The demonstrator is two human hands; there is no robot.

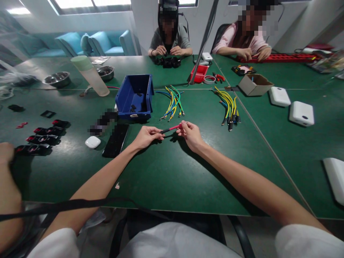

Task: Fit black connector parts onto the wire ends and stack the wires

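Observation:
My left hand (147,137) pinches the black end of a short black and red piece (171,128), held above the green table (172,172). The red end sits between the fingers of my right hand (190,135). Beyond my hands lies a bundle of blue, yellow and green wires (173,102) with metal lugs. A second bundle (229,105), mostly yellow with black ends, is farther right. Behind my left hand stands a blue bin (134,96) with a few small black parts inside.
A black phone (116,141) and a white case (92,142) lie left of my left hand. A frosted bottle (92,77) leans behind them. White boxes (301,113) sit at the right. Two people work across the table; another person's arm (8,200) is at far left.

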